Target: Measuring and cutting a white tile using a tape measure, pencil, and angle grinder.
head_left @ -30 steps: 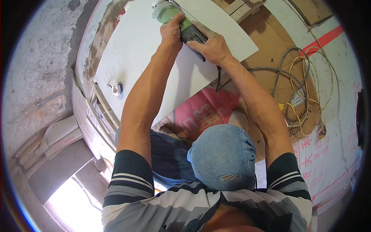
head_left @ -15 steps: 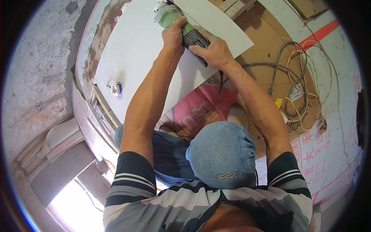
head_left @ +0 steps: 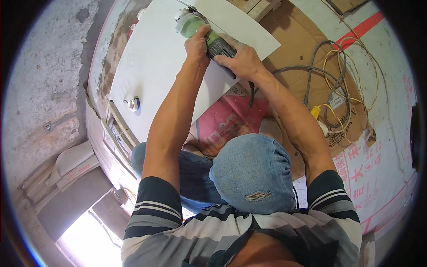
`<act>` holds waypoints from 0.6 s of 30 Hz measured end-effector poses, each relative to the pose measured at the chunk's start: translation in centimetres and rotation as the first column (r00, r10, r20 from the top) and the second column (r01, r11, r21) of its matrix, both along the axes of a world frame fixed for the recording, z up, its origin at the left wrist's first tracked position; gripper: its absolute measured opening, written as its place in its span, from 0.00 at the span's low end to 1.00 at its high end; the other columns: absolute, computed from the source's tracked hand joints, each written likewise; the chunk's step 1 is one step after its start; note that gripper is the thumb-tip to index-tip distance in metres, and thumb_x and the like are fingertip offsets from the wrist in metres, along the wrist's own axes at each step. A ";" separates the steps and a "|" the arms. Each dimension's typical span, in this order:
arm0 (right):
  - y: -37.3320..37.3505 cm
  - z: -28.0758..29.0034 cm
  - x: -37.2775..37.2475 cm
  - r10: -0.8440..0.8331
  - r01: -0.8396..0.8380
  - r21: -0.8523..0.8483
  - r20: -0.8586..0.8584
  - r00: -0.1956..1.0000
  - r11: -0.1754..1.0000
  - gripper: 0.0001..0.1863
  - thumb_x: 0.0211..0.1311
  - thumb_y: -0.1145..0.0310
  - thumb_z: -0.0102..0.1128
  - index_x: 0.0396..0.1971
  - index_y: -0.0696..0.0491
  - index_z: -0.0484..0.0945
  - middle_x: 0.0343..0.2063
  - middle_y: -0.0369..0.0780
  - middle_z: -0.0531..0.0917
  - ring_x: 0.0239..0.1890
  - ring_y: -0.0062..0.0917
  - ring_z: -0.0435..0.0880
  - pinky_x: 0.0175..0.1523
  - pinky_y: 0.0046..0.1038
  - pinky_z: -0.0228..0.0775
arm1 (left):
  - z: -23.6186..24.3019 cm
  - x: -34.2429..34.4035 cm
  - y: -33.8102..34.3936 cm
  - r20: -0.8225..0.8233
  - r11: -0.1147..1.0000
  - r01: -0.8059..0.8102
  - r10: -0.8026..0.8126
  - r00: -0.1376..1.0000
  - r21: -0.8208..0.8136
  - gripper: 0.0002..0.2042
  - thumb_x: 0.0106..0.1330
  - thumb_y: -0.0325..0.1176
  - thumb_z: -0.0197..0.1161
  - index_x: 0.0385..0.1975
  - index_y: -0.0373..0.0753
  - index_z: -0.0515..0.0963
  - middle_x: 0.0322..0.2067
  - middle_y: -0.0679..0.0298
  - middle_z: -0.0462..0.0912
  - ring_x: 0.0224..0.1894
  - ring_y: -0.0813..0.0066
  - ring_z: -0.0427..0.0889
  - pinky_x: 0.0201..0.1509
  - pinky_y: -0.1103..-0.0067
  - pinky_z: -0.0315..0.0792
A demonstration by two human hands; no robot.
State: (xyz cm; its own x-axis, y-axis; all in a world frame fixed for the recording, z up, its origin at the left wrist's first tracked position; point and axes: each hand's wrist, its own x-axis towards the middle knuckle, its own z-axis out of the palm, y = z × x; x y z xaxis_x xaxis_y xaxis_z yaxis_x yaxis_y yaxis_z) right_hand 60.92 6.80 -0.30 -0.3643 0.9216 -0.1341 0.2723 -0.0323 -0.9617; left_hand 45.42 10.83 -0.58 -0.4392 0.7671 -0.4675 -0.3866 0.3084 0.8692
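Observation:
An angle grinder [head_left: 197,32] with a green front housing and a dark, vented body lies over a large white panel [head_left: 147,62]. My left hand [head_left: 196,44] is closed round its green middle, thumb on top. Around the dark rear part wraps my right hand [head_left: 241,58], its thumb across the housing. The grinder's head points to the far left, beside a thin dark line in the panel. Its disc is mostly hidden. A black cord leaves the rear end near my right wrist. Left of my forearm, a small white and dark-blue object [head_left: 132,104] rests on the panel.
Flattened brown cardboard [head_left: 291,42] lies under the panel's right side, with looped black and yellow cables [head_left: 331,84] on it. A yellow plug [head_left: 315,111] sits there. Wood pieces [head_left: 260,8] are at the far edge. Red sacking [head_left: 231,118] lies before my knees.
The grinder and both hands have shifted slightly in the picture, with more of the dark line showing beyond the grinder's head. The whole view has also moved a little. Both hands keep their grip.

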 end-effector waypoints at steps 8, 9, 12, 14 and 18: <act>-1.2 -0.2 0.8 -0.007 0.008 -0.014 0.013 1.000 1.000 0.37 0.48 0.52 0.63 0.59 0.49 0.68 0.45 0.50 0.79 0.48 0.38 0.78 0.56 0.30 0.66 | -0.2 0.8 -1.2 0.006 1.000 0.009 -0.009 1.000 -0.007 0.17 0.49 0.29 0.68 0.37 0.29 0.73 0.30 0.59 0.77 0.28 0.67 0.78 0.33 0.73 0.75; -1.4 -0.2 0.9 -0.025 0.025 0.034 0.008 1.000 0.999 0.37 0.48 0.52 0.63 0.59 0.49 0.68 0.46 0.50 0.79 0.49 0.38 0.78 0.56 0.30 0.66 | -0.2 1.0 -1.2 0.006 1.000 0.012 -0.012 1.000 -0.007 0.17 0.49 0.29 0.68 0.37 0.29 0.73 0.30 0.59 0.77 0.28 0.67 0.78 0.33 0.73 0.75; -1.4 0.1 1.2 -0.026 0.026 0.030 0.004 1.000 0.999 0.36 0.48 0.52 0.63 0.59 0.49 0.68 0.46 0.50 0.79 0.50 0.38 0.77 0.57 0.30 0.65 | 0.0 1.3 -1.4 0.021 1.000 0.007 -0.007 1.000 -0.008 0.16 0.50 0.29 0.68 0.37 0.29 0.73 0.29 0.59 0.77 0.27 0.68 0.78 0.32 0.73 0.75; -1.3 0.3 1.4 -0.005 0.006 -0.020 0.006 1.000 1.000 0.36 0.48 0.52 0.63 0.59 0.49 0.68 0.46 0.50 0.79 0.50 0.38 0.77 0.57 0.30 0.65 | 0.1 1.5 -1.4 0.021 1.000 0.000 0.000 1.000 -0.018 0.16 0.50 0.29 0.68 0.36 0.29 0.73 0.29 0.60 0.77 0.27 0.68 0.78 0.32 0.73 0.75; -1.8 0.3 1.7 -0.011 0.011 -0.020 0.003 1.000 1.000 0.36 0.48 0.53 0.64 0.59 0.50 0.68 0.46 0.50 0.79 0.50 0.37 0.77 0.57 0.30 0.65 | 0.2 1.8 -1.7 0.018 1.000 0.000 0.000 1.000 -0.014 0.16 0.50 0.28 0.67 0.36 0.29 0.73 0.29 0.60 0.77 0.27 0.68 0.77 0.31 0.73 0.75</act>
